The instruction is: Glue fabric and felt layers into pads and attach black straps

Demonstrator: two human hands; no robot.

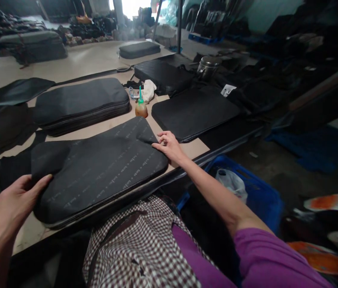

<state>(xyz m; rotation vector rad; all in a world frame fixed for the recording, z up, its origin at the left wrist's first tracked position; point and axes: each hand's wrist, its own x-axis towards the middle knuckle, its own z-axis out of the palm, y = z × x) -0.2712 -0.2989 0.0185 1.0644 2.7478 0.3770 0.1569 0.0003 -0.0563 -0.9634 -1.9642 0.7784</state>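
A black rounded-corner sheet [103, 168] with rows of pale printed lettering lies on top of a stack of similar pieces at the table's near edge. My left hand [17, 204] grips its left side, thumb on top and the other fingers mostly hidden underneath. At the right side, my right hand [170, 148] pinches the sheet's edge between thumb and fingers. The sheet's far edge is raised and bent near both hands. Just beyond it stands a small squeeze bottle [141, 109] with a green nozzle and brownish liquid.
Behind the sheet sits a thick stack of black panels [82, 100]. More black panels [195, 112] lie to the right, near a metal pot [208, 67] and a crumpled white cloth [149, 91]. A blue crate [247, 176] holding a plastic bag [231, 185] stands below the table's right edge.
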